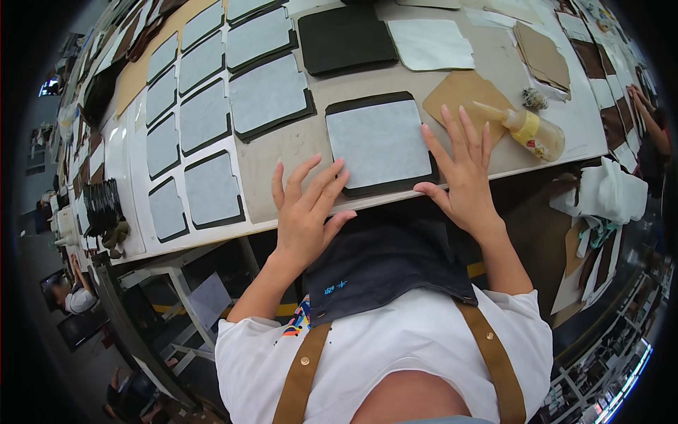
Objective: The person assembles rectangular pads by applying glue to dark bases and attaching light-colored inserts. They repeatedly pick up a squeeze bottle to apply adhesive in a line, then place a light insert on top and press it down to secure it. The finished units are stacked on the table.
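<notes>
A black panel with a light grey sheet on it (pixel 378 141) lies near the table's front edge, black showing along its borders. My left hand (pixel 305 215) is at its lower left corner, fingers spread and holding nothing; the fingertips touch or nearly touch the edge. On the opposite side my right hand (pixel 462 184) is spread open too, its fingertips along the right edge and the thumb at the lower right corner. A brown card (pixel 452 95) lies beyond the right fingers. Partly over that card rests a squeeze bottle with a yellow band (pixel 540 134), tipped on its side.
Rows of similar panels (pixel 268 95) cover the table's left part. A black stack (pixel 346 42) and white sheets (pixel 432 46) lie behind the panel. Brown cards (pixel 542 56) sit at the far right. A white plastic bag (pixel 609 191) hangs below the right end. Other people's hands (pixel 643 106) show at the right rim.
</notes>
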A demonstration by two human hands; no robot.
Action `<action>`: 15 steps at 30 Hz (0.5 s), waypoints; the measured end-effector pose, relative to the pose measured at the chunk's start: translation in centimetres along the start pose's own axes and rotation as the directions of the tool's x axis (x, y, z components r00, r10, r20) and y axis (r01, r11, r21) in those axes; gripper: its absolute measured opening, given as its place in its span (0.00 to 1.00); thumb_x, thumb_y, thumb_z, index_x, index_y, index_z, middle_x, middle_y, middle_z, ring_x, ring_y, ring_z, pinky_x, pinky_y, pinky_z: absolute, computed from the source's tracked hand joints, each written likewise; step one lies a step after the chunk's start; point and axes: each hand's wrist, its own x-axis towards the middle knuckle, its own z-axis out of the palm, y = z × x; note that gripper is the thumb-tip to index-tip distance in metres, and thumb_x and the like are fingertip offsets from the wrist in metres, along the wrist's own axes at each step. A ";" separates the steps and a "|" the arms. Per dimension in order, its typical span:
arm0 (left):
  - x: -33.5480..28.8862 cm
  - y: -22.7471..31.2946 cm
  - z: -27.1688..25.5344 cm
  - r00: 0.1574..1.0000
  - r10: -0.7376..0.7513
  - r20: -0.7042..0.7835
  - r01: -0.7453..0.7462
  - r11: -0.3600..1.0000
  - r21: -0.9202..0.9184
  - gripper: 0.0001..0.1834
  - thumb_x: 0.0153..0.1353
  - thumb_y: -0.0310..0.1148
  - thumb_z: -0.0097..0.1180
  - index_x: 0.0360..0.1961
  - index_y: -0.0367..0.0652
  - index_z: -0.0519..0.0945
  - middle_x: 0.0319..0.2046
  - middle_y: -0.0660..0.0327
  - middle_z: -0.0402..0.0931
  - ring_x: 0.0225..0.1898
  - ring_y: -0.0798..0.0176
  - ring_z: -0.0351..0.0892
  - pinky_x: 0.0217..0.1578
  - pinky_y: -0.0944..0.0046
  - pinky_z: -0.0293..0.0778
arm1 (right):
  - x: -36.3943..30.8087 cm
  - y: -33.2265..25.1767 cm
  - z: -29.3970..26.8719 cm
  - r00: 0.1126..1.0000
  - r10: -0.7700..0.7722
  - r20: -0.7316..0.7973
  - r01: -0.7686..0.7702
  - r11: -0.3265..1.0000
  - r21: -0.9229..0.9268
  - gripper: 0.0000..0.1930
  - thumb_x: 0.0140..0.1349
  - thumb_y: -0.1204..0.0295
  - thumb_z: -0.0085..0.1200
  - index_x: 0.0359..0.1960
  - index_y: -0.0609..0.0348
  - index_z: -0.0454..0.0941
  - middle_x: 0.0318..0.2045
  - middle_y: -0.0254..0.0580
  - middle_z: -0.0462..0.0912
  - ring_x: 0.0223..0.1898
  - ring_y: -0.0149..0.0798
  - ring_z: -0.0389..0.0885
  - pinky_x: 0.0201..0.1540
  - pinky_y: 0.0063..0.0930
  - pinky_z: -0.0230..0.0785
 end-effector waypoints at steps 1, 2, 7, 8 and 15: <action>0.1 -0.1 0.0 1.000 0.000 -0.023 0.000 1.000 0.004 0.27 0.66 0.51 0.58 0.59 0.47 0.82 0.61 0.64 0.79 0.68 0.50 0.68 0.74 0.37 0.40 | 0.1 0.1 0.1 1.000 0.007 -0.025 -0.007 1.000 0.021 0.45 0.58 0.41 0.61 0.74 0.50 0.65 0.78 0.53 0.52 0.79 0.59 0.45 0.77 0.64 0.28; 0.2 -0.3 0.1 0.999 0.000 -0.047 0.001 1.000 0.008 0.25 0.66 0.50 0.58 0.58 0.48 0.83 0.59 0.65 0.80 0.66 0.51 0.69 0.74 0.38 0.40 | 0.3 0.1 0.2 0.999 0.015 -0.050 -0.013 0.999 0.042 0.45 0.58 0.41 0.61 0.74 0.50 0.66 0.78 0.53 0.52 0.79 0.59 0.45 0.77 0.64 0.29; 1.4 -0.5 0.5 0.990 -0.028 -0.135 0.026 1.000 -0.014 0.19 0.69 0.48 0.56 0.51 0.49 0.86 0.51 0.66 0.83 0.59 0.53 0.73 0.73 0.39 0.43 | 1.0 -0.1 0.3 0.999 -0.005 -0.043 0.005 1.000 0.012 0.43 0.59 0.42 0.62 0.73 0.51 0.67 0.77 0.54 0.54 0.78 0.58 0.46 0.77 0.63 0.30; 1.5 -0.6 0.6 0.990 -0.029 -0.136 0.027 1.000 -0.010 0.19 0.69 0.48 0.56 0.50 0.49 0.87 0.50 0.67 0.83 0.58 0.54 0.74 0.73 0.40 0.43 | 1.0 0.0 0.2 0.999 0.006 -0.049 -0.005 1.000 0.006 0.43 0.59 0.43 0.62 0.73 0.51 0.67 0.77 0.54 0.54 0.78 0.58 0.46 0.77 0.63 0.31; 0.6 -0.7 0.8 0.988 0.018 -0.151 -0.021 1.000 -0.021 0.15 0.60 0.43 0.66 0.46 0.52 0.88 0.50 0.69 0.82 0.57 0.56 0.73 0.72 0.39 0.46 | -1.0 0.6 0.1 0.982 -0.050 -0.183 0.069 0.993 0.099 0.27 0.57 0.55 0.68 0.58 0.48 0.81 0.69 0.46 0.69 0.74 0.55 0.58 0.76 0.63 0.38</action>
